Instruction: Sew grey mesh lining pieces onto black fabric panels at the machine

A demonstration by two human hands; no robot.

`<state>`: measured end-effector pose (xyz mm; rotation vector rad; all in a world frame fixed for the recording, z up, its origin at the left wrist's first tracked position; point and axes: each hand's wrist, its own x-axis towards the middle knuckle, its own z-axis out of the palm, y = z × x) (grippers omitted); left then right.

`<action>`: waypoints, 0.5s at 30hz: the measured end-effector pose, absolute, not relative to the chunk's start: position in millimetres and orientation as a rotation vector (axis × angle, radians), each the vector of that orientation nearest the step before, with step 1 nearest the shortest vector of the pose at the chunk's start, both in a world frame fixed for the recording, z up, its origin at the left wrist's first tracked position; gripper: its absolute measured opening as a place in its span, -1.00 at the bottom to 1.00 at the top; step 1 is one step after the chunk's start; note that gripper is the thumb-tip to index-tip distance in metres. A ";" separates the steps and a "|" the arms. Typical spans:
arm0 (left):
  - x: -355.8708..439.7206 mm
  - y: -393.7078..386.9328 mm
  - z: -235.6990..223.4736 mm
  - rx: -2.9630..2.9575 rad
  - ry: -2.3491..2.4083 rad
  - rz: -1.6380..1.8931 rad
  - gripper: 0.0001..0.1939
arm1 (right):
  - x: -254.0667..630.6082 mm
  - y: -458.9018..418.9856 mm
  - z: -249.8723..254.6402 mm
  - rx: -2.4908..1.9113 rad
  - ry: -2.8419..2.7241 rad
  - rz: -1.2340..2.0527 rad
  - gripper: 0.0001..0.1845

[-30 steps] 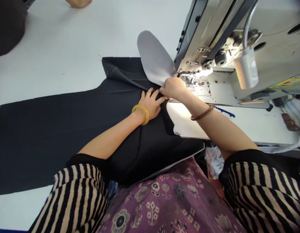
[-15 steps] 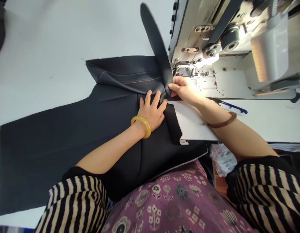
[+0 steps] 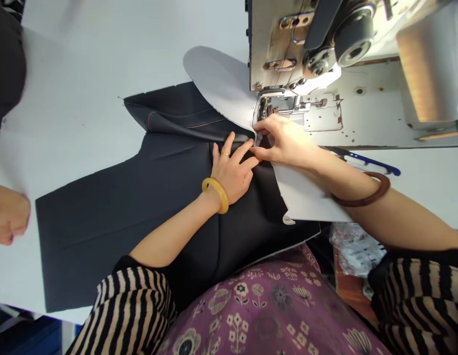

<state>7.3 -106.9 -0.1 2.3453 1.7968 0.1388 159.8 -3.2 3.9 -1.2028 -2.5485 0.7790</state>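
Observation:
A large black leather-like panel point(image 3: 103, 212) lies on the table, with a folded flap edged in orange topstitching at its upper part. My left hand point(image 3: 232, 170) rests flat on this panel, fingers spread, below the flap. A long rounded strip point(image 3: 217, 81) lies at the sewing machine, its pale grey backing facing up. My right hand point(image 3: 284, 140) grips the strip's lower end against the panel, thumb and fingers just in front of the presser foot point(image 3: 264, 106). The exact contact at its fingertips is partly hidden.
The sewing machine point(image 3: 288, 44) stands at the upper right, lamp lit. A blue-handled tool point(image 3: 375, 162) lies behind my right wrist. Another person's hand point(image 3: 9, 214) is at the left edge. A clear plastic bag point(image 3: 357, 249) sits below the table edge.
The strip has turned over to the left, from its black face to its grey backing. My right hand has shifted its grip at the strip's end. Another person's hand shows more at the left.

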 end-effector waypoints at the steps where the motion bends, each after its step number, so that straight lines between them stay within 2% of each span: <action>1: 4.9 -106.6 -0.3 2.354 1.768 0.161 -0.56 | 161.0 -3.3 0.9 -1.188 -2.564 0.749 -0.50; 9: 2.6 -107.1 -5.7 2.345 1.803 0.291 -0.58 | 155.1 -7.4 -14.0 -1.181 -2.618 0.558 -0.67; 15: 6.2 -108.3 -8.1 2.351 1.842 0.256 -0.59 | 161.0 1.6 -7.9 -1.294 -2.254 0.945 -0.83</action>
